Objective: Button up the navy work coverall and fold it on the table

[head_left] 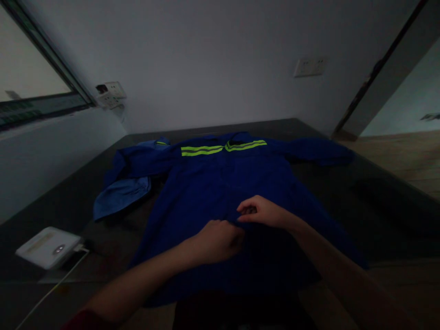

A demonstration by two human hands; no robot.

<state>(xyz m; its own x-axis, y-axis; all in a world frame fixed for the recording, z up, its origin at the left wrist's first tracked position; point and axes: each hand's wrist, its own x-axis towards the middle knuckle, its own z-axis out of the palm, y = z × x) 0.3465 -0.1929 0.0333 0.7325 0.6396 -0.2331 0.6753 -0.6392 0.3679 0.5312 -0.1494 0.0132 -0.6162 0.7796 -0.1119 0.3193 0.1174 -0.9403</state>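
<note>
A dark blue work jacket (206,188) with yellow-green reflective stripes across the chest lies spread, front up, on a dark table. Its collar points to the wall and both sleeves reach out sideways. Over the lower middle of its front, my left hand (220,240) is closed in a fist; the fingertips are hidden, so what they hold cannot be made out. Just beyond it to the right, my right hand (263,211) hovers over or touches the front with curled fingers. A gap shows between its thumb and fingers, with nothing visible in it.
A lighter blue garment piece (122,197) lies beside and partly under the left sleeve. At the table's left stands a white box-shaped device (50,247) with a white cable (51,291) running toward me. A dark object (395,201) lies at the right. Wall sockets (310,67) sit above the table (147,136).
</note>
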